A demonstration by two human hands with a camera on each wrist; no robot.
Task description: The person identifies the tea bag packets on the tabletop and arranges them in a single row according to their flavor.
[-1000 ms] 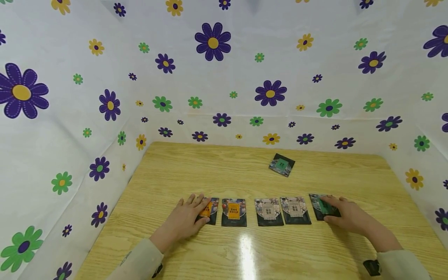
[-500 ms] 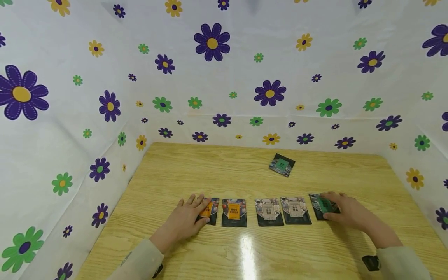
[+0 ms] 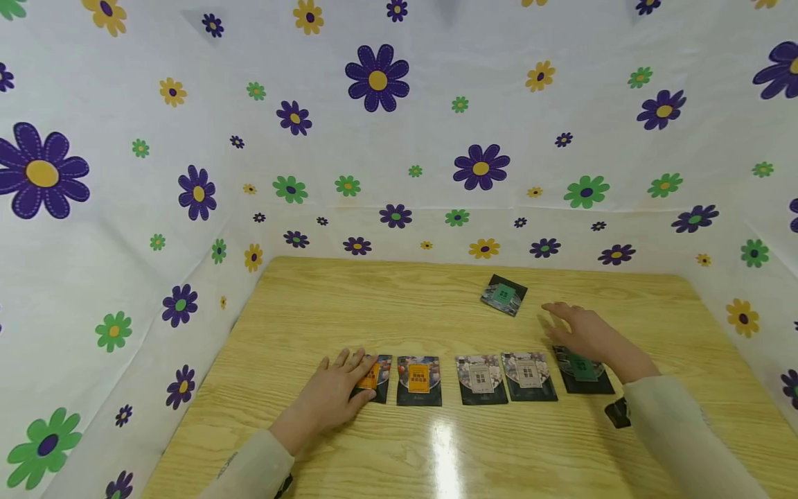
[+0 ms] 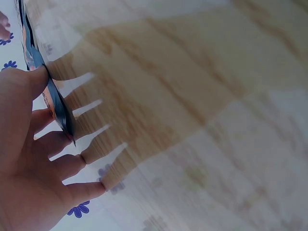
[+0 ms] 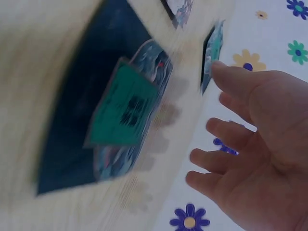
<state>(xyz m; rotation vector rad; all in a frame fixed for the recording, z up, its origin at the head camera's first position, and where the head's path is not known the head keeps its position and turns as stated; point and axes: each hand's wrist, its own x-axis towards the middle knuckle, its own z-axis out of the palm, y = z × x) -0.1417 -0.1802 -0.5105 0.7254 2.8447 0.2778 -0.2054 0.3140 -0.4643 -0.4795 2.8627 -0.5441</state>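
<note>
My left hand (image 3: 330, 388) rests on the leftmost orange-labelled packet (image 3: 382, 388), fingers spread and straight, partly covering it. In the left wrist view the thumb and fingertips touch that thin packet (image 4: 58, 108) and the table beside it. My right hand (image 3: 584, 334) is raised off the table, fingers spread, holding nothing. It hovers just beyond the green-labelled packet (image 3: 584, 374) at the row's right end, overlapping its top edge in the head view. Another green-labelled packet (image 3: 503, 295) lies askew farther back, just left of the right fingertips.
Between the hands lie a second orange-labelled packet (image 3: 419, 381) and two beige-labelled packets, the left one (image 3: 481, 379) and the right one (image 3: 529, 376). The wood-grain table (image 3: 349, 298) is bordered by flower-printed white cloth (image 3: 424, 132) at the back and sides.
My right hand has let go of the green-labelled packet at the row's right end and moved up and away toward the table's back. The left hand has stayed on its orange-labelled packet.
</note>
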